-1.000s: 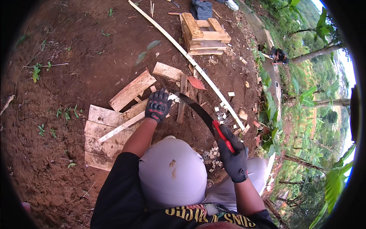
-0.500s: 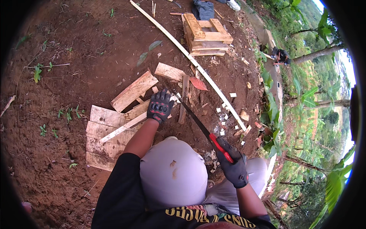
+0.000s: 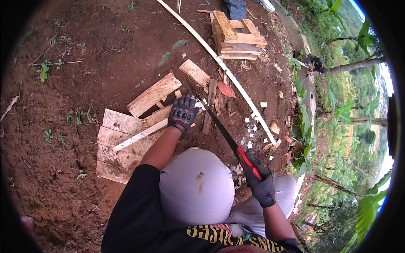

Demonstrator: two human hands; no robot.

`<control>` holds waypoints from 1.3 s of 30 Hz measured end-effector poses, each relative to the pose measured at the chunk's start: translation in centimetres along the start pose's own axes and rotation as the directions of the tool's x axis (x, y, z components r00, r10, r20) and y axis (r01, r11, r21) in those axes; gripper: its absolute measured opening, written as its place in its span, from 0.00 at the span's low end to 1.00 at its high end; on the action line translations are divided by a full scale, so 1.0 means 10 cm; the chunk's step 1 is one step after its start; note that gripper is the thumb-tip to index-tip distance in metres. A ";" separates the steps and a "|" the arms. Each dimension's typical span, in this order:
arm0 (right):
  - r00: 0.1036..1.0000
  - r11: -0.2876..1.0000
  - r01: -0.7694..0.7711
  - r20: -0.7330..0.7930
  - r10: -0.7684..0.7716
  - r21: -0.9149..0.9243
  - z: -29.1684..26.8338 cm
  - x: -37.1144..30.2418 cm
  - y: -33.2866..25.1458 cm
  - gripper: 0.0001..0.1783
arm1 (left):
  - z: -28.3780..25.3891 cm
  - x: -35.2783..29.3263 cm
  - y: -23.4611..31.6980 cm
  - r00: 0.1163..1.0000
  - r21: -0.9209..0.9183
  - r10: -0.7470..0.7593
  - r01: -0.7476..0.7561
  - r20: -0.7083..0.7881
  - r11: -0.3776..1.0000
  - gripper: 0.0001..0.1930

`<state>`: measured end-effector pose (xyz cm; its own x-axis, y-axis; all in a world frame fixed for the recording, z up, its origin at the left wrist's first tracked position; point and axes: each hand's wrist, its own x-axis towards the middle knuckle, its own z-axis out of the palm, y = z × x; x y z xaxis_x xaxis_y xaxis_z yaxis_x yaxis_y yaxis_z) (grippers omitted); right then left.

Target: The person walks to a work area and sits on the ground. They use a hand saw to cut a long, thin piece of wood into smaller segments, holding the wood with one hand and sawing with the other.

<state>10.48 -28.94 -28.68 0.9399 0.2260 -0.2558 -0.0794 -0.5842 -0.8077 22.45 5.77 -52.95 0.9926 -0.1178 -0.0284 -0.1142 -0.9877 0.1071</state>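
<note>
Reddish-brown bare earth [image 3: 109,50] spreads under everything, edged on the right by leafy green plants [image 3: 371,206]. On the right hand [image 3: 260,182], in a black glove, the fingers are wrapped firmly round the red-and-black handle [image 3: 249,163] of a saw, with no gap showing. On the left hand [image 3: 184,114], in a black glove with red trim, the fingers lie close together, bent down over a narrow, pale, square-edged wooden strip [image 3: 137,140] and holding it; their undersides are hidden. From the handle, a long dark metal blade [image 3: 223,133] slants up and left to the strip's far end, just beyond the left hand; whether its teeth touch the wood cannot be told. Beneath the strip's near part lie broad, weathered wooden boards [image 3: 113,145]. Beyond the left hand are a thick, rough-faced plank [image 3: 154,95], a shorter pale board [image 3: 194,72] and a dry reddish leaf [image 3: 226,89]. Farther out, a long, thin, pale batten [image 3: 221,64] runs diagonally past scattered small whitish wood offcuts [image 3: 247,120]. Behind it stands a stack of rectangular wooden frames [image 3: 242,39], and at far right another person [image 3: 315,64] in dark clothing.
</note>
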 end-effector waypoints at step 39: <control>0.992 0.993 -0.116 0.056 0.116 -0.007 0.26 0.20 -0.34 0.31 | -0.06 0.01 0.00 0.999 -0.077 0.046 -0.047 -0.018 0.996 0.25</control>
<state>11.79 -24.50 -27.79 0.9042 0.1999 -0.3774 -0.1856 -0.6120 -0.7688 22.57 5.83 -52.37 0.9869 -0.1611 -0.0051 -0.1574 -0.9702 0.1844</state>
